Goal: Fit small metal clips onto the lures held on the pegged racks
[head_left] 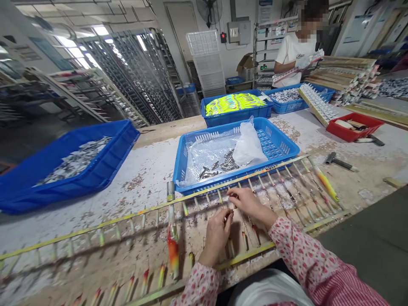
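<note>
My left hand is closed, thumb and fingers pinched together over a wooden rack. Just beyond it, my right hand also pinches near the rack's far yellow strip. Whatever lies between the fingertips is too small to make out. Short pale pegs stick out from the far strip, and red-and-yellow tipped pieces line the near yellow strip. To the right of my hands, dark shiny pieces hang between the two strips. A painted crossbar in orange and yellow joins the strips on the left.
Beyond the rack stands a blue basket with a plastic bag and small dark pieces. A blue tray is at left, a red tray and hammer at right. Another person works behind bundled wooden strips.
</note>
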Demonstrator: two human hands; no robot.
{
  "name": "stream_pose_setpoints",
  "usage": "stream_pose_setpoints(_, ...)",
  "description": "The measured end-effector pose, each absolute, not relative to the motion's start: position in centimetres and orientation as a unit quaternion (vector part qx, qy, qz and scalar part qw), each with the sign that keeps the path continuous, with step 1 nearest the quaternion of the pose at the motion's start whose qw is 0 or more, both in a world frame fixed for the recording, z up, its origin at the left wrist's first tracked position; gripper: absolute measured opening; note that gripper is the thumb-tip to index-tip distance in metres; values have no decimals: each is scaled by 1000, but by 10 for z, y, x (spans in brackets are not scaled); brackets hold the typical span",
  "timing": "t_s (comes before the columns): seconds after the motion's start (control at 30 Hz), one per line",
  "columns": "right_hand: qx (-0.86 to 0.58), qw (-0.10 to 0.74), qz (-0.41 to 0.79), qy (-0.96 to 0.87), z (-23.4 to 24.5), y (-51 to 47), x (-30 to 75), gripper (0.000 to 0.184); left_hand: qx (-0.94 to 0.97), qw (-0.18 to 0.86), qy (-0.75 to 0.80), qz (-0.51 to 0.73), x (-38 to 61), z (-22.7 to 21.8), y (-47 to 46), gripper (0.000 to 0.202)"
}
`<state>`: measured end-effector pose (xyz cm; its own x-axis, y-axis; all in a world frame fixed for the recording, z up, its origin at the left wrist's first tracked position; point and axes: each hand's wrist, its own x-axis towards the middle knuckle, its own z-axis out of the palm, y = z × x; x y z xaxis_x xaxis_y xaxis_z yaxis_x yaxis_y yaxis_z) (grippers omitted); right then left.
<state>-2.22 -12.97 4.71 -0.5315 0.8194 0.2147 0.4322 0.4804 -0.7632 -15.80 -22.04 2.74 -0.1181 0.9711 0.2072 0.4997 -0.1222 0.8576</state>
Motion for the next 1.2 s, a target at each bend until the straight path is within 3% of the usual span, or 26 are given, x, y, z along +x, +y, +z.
stream_pose_setpoints(0.1, -400, 234, 256, -849, 47, -158, -8, 15, 603, 308, 594, 435, -166, 30, -220, 11)
stream_pose_setpoints(0.23, -359, 124, 294, -877, 28, -201, 7, 8, 632, 328, 584, 389, -172, 34, -217, 21)
stream_pose_setpoints(0.27, -353, 132, 317, -871, 21, -209, 8, 3, 634, 330, 583, 386, -172, 35, -216, 22)
stream_pose_setpoints(0.4, -380, 201, 390, -814, -1, -223, 4, 15, 647, 321, 584, 370, -173, 38, -215, 24)
stream_pose_setpoints(0.57, -369, 239, 400, -804, -6, -224, 4, 13, 666, 312, 577, 354, -177, 34, -220, 26)
stream_pose_setpoints(0.93, -365, 246, 435, -786, -12, -223, 7, 17, 661, 353, 561, 352, -171, 31, -226, 26)
stream_pose_setpoints(1.2, -347, 232, 528, -739, -3, -218, 9, 18, 669, 348, 561, 342, -173, 30, -227, 26)
